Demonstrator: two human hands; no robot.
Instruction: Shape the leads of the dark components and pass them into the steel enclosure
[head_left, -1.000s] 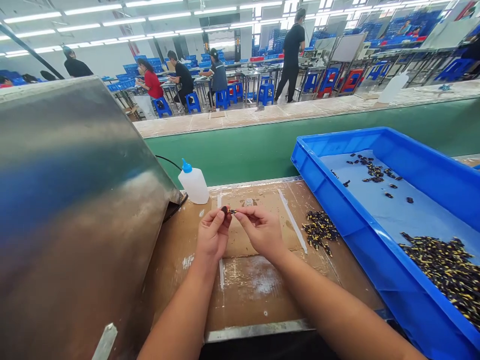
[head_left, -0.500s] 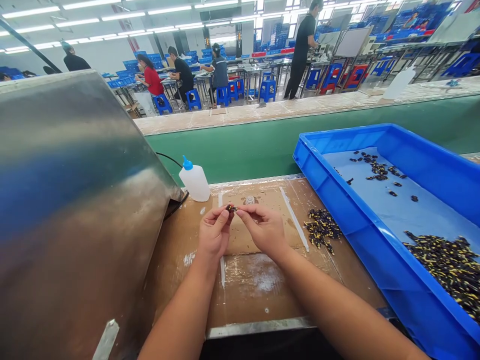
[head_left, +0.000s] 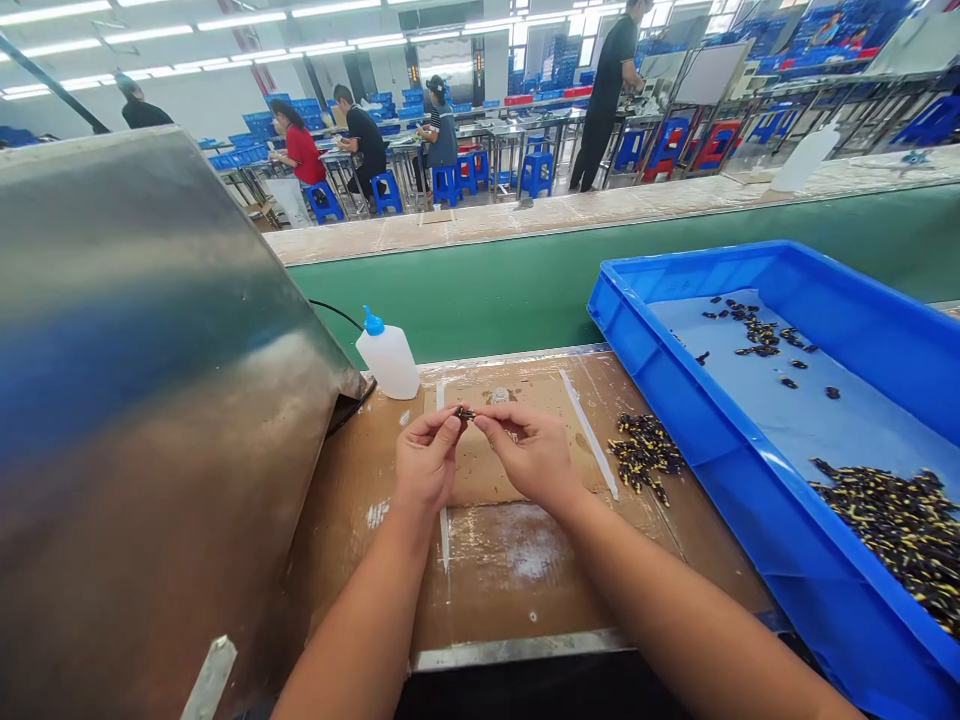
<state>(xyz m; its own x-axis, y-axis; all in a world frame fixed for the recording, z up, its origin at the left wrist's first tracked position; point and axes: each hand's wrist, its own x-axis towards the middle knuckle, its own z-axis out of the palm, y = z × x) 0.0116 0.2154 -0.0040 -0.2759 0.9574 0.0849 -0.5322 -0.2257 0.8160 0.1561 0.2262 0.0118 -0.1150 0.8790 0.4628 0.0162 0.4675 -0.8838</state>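
Note:
Both my hands are raised above a cardboard sheet [head_left: 517,480] on a worn wooden bench. My left hand [head_left: 426,462] pinches a small black-and-yellow part [head_left: 465,413] between thumb and forefinger. The fingertips of my right hand [head_left: 529,456] meet its right end, and my fingers hide most of it. Similar parts lie in a loose heap [head_left: 645,452] to the right of the sheet. A larger heap [head_left: 892,530] and scattered pieces [head_left: 761,340] lie in a blue plastic tray [head_left: 720,470].
A squeeze bottle with a blue nozzle [head_left: 388,362] stands behind my hands. A large stainless steel hood [head_left: 150,400] with a black cable fills the left side. Beyond the bench runs a green conveyor belt [head_left: 480,310]. Co-workers [head_left: 360,150] sit at distant tables.
The small part has shifted slightly right between my fingers, and my hands have drawn a little closer together. The whole view has tilted slightly, with the tray sitting further right.

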